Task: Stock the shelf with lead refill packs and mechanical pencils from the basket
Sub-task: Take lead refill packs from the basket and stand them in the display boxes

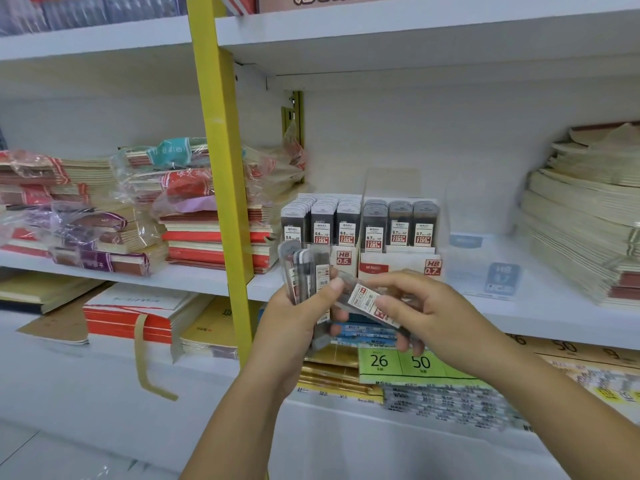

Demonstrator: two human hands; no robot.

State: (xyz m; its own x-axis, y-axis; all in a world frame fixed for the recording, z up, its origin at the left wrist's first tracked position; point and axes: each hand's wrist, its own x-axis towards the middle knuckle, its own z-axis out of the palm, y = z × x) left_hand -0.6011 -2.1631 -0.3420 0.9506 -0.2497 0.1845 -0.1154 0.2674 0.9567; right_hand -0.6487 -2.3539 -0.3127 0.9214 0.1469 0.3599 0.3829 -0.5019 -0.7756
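**One pack, ready for its box**

The left hand [298,327] holds a bunch of lead refill packs [306,271] upright. The right hand [426,313] pinches one pack [367,299], lying slanted, just beside the bunch. The 0.7 box [398,263] sits on the shelf [554,306] right behind it, nearer the right hand.

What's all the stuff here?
yellow post: one, yellow, left of middle
HB 0.5 box: one, white-red, full of packs, middle shelf
HB 0.7 box: one, white-red, right beside it
clear box: one, see-through, further right
wrapped notebooks: several stacks, red and purple, left side
beige notebooks: one stack, far right
green card: one, green, below
lead refill packs: a handful, dark grey, upright in front
single pack: one, clear, tilted beside them
left hand: grips the handful
right hand: pinches the single pack
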